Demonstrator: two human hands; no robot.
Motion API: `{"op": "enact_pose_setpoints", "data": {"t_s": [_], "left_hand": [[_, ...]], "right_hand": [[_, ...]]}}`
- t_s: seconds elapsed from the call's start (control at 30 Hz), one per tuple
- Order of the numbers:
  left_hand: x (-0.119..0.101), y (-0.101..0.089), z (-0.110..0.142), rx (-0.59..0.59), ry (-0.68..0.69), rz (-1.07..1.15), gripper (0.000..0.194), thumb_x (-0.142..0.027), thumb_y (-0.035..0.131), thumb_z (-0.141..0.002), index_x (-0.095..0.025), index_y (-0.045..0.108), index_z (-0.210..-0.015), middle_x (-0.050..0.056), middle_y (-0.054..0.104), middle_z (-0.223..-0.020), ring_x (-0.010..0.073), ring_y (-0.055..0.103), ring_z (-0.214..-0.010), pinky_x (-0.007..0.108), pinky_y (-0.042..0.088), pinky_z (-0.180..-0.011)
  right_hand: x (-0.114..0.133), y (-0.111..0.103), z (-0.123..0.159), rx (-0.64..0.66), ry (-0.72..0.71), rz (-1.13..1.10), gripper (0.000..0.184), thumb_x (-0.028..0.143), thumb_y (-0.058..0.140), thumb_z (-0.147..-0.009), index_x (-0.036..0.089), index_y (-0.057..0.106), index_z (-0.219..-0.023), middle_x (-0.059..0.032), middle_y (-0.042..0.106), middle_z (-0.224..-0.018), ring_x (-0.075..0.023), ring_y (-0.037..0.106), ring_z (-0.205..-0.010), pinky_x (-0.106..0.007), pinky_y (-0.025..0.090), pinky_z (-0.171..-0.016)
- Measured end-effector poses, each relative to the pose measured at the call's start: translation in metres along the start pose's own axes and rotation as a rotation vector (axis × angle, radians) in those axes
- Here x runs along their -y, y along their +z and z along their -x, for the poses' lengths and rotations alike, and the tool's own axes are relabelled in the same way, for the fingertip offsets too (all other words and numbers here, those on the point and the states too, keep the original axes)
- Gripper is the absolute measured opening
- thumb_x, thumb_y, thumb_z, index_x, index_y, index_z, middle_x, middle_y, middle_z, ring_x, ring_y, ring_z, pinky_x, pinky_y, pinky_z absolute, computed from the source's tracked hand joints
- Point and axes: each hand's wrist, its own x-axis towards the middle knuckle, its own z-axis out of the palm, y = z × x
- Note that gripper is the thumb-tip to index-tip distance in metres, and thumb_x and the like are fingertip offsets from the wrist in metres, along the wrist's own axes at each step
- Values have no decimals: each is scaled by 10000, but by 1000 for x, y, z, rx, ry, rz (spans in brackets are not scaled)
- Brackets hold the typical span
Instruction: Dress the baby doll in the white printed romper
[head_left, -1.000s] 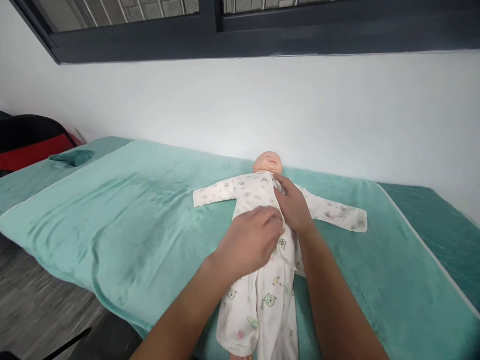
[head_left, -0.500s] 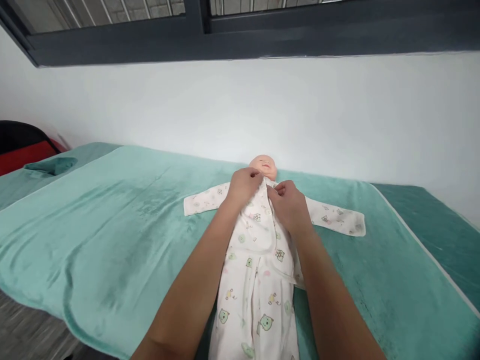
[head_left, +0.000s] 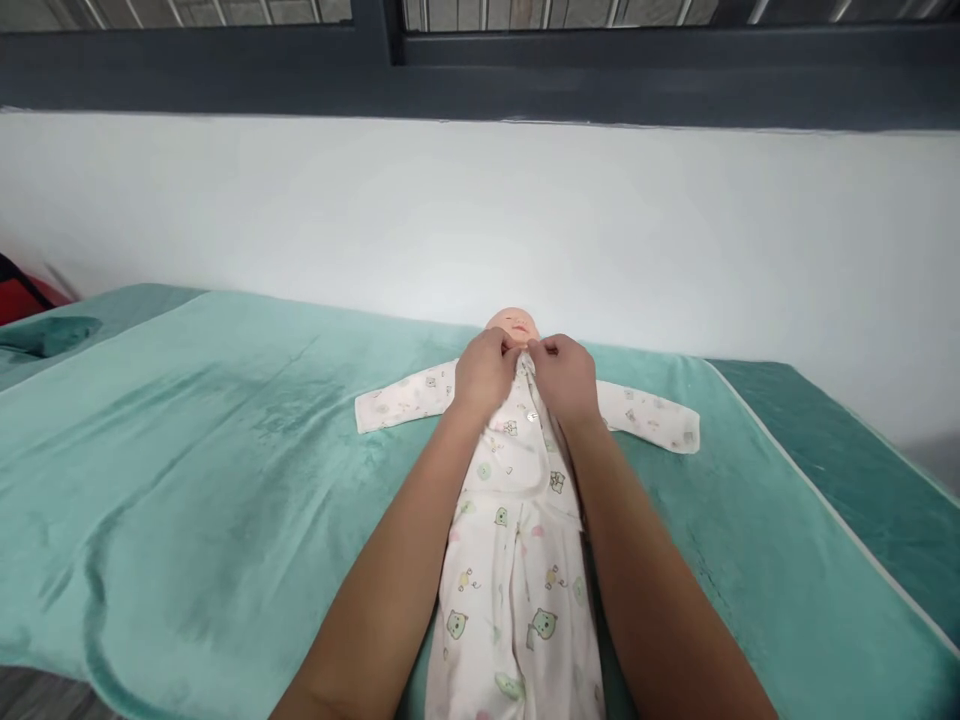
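Observation:
A baby doll lies on its back, dressed in a white printed baby top with long sleeves spread to both sides. White pants with green bear prints cover its lower body. At the doll's neck, my left hand pinches one edge of the top's collar. My right hand pinches the opposite edge, its fingertips close to the left ones. A snap button shows on the front placket below the hands. The fingers hide the collar's fastening and the doll's chin.
Under the doll spreads a light green blanket with a pale edging. A darker green cover shows at the right. Behind stands a white wall below a dark window frame. A red and black item sits at the far left.
My right hand has moved up and inward to the collar, nearer my left hand. The top's two front edges now come together at the neck. The camera view has shifted slightly.

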Motion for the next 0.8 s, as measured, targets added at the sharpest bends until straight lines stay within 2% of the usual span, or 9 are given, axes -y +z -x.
{"op": "enact_pose_setpoints", "data": {"t_s": [0.1, 0.23, 0.37, 0.47, 0.63, 0.8], "left_hand": [[5, 0, 0, -35, 6, 79, 111, -229, 563, -916, -201, 590, -812, 51, 702, -897, 189, 607, -827, 320, 435, -757], [4, -3, 0, -46, -30, 197, 95, -188, 580, -887, -191, 606, -795, 31, 696, -868, 162, 608, -816, 290, 440, -768], [-6, -7, -2, -25, -197, 437, 92, -209, 617, -854, -177, 615, -768, -5, 636, -736, 122, 561, -688, 257, 428, -684], [-12, -7, -2, -23, -241, 538, 98, -228, 635, -836, -172, 618, -756, -27, 575, -664, 96, 500, -606, 240, 399, -616], [-14, -4, 2, -6, -265, 524, 60, -236, 649, -812, -180, 648, -791, -17, 590, -703, 94, 505, -603, 219, 377, -540], [-10, -3, 4, 0, -255, 542, 71, -247, 659, -818, -177, 672, -816, 4, 633, -738, 102, 543, -638, 214, 408, -551]], "right_hand": [[1, 7, 0, -15, 4, -102, 213, 340, 588, -886, 207, 597, -719, -26, 686, -804, -184, 557, -760, -320, 402, -739], [-14, 10, 5, 0, 12, -320, 205, 382, 617, -853, 200, 664, -771, -22, 708, -824, -182, 590, -774, -329, 444, -765], [-24, 11, 6, 9, 21, -499, 207, 403, 657, -818, 199, 692, -807, -27, 730, -853, -186, 627, -802, -331, 483, -771], [-24, 12, 6, -24, 16, -586, 190, 388, 665, -811, 199, 684, -807, -34, 739, -882, -182, 640, -811, -334, 502, -788], [-22, 12, 8, -21, -7, -629, 176, 375, 655, -818, 201, 680, -828, -42, 749, -931, -183, 659, -851, -340, 516, -830], [-20, 11, 9, 0, -4, -564, 185, 369, 639, -821, 205, 705, -874, -35, 745, -932, -185, 662, -871, -343, 516, -855]]}}
